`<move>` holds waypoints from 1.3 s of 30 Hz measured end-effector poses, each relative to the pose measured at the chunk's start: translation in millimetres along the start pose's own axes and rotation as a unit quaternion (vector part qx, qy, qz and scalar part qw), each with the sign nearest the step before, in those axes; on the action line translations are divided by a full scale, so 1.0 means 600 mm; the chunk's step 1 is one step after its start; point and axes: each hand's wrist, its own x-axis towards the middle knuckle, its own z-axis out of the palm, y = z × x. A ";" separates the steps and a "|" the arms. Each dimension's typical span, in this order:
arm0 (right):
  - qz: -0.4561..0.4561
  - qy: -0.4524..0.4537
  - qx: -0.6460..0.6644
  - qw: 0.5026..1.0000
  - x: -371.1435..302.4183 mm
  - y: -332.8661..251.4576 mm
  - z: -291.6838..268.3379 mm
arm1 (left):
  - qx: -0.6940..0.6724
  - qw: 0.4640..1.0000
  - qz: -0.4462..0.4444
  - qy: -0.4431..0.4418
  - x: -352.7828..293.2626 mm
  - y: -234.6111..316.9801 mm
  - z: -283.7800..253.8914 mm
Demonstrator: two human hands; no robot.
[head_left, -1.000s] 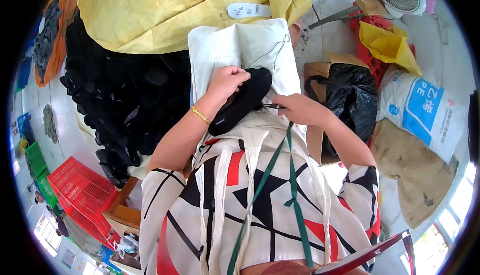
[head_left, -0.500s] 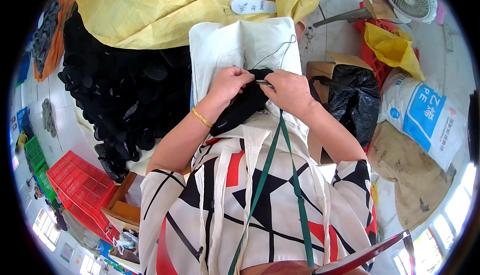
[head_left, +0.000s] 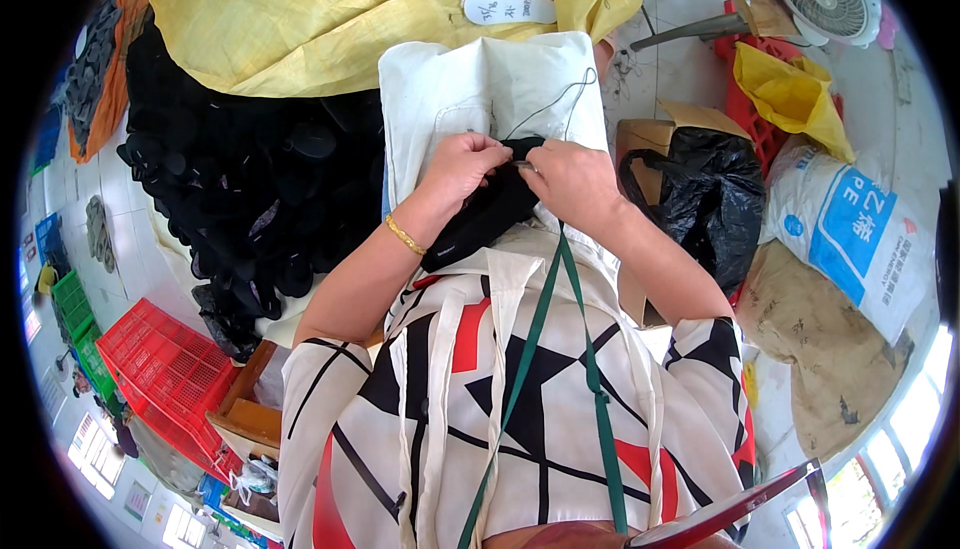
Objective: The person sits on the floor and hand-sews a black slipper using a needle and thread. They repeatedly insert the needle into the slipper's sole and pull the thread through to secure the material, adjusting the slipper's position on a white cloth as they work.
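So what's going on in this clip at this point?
A person seated over a white cloth spread on the lap works on a black fabric piece with both hands. The left hand pinches its upper end while the right hand meets it there, seemingly with a small tool, too small to identify. A thin dark thread loops up over the cloth. A heap of black pieces lies to the left.

The dark piece (head_left: 487, 214) lies between the left hand (head_left: 462, 164) and right hand (head_left: 568, 181), on the cloth (head_left: 480, 89). A heap of soles (head_left: 230, 189) lies left of the left hand; a bag (head_left: 700, 199) sits right of the right hand; a sheet (head_left: 330, 19) lies beyond both.
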 end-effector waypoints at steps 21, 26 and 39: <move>-0.059 0.052 0.159 0.984 -0.050 0.126 -0.020 | 0.283 0.957 0.050 -0.033 -0.047 -0.020 0.011; 0.172 0.099 0.582 0.789 -0.055 0.149 -0.081 | 0.220 0.968 0.118 -0.019 -0.049 -0.031 0.009; -0.142 0.044 0.350 0.925 0.037 -0.015 -0.010 | 0.531 0.791 0.298 -0.060 -0.133 0.066 -0.062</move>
